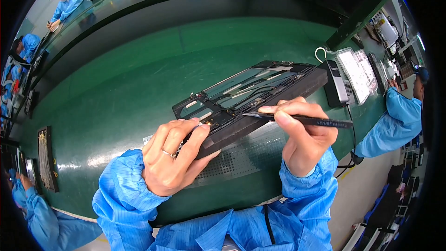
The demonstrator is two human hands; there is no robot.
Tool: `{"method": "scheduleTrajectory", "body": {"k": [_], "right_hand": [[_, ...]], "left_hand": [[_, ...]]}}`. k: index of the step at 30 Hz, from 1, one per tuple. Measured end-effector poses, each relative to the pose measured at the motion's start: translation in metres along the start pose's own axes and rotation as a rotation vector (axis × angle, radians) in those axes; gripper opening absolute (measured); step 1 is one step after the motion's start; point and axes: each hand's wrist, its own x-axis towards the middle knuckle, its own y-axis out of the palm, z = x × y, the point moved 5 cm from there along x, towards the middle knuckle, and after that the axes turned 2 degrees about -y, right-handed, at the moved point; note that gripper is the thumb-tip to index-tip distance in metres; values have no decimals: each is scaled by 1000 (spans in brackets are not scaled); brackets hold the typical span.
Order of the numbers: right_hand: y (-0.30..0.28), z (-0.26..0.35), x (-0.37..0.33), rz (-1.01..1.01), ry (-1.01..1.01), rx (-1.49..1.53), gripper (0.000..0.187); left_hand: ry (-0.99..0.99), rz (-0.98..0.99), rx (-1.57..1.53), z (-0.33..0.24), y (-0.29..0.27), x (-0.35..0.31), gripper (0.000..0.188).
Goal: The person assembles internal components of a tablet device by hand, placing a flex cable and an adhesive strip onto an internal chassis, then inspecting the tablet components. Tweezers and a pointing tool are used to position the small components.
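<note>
A flat, dark electronic device (241,89) with its inside bare lies slanted across a thick black block (274,107). Cables, thin circuit boards and glassy panels show in it. My left hand (171,158) grips its near left corner, with fingertips pressed on small parts there and the thumb along the block's near side. Between the thumb and fingers of my right hand (304,132) is a pair of black tweezers (320,121). Their pale tip points left, over the device's near edge, and I cannot tell whether it touches anything.
Under the block lies a perforated metal plate (232,163) on the green table (111,97). A black-and-grey box (335,83) and plastic-sleeved sheets (357,75) stand to the right. At the left is a narrow dark tray (47,158). Co-workers in blue sit around, one (392,116) close at right.
</note>
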Motion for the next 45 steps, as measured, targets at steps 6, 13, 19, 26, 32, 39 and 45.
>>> {"method": "scheduleTrajectory", "body": {"k": [6,13,19,26,32,39,45], "right_hand": [[15,25,-18,70,-661,-477,23],[28,23,-34,24,-897,-785,25],[7,29,-27,-30,-806,-654,36],[-9,14,-32,-34,-674,-582,32],[-25,1,-38,-128,-607,-538,29],[-26,-21,-30,-212,-542,-467,21],[-25,-31,-25,-244,-454,-478,16]], "left_hand": [[7,-25,-7,-2,1,-1,48],[8,-25,-6,-1,2,-1,47],[-11,-18,25,0,-1,4,49],[317,25,260,-13,6,14,24],[382,9,424,17,-5,47,23],[252,75,973,119,16,84,16],[-139,23,886,188,60,82,30]]}}
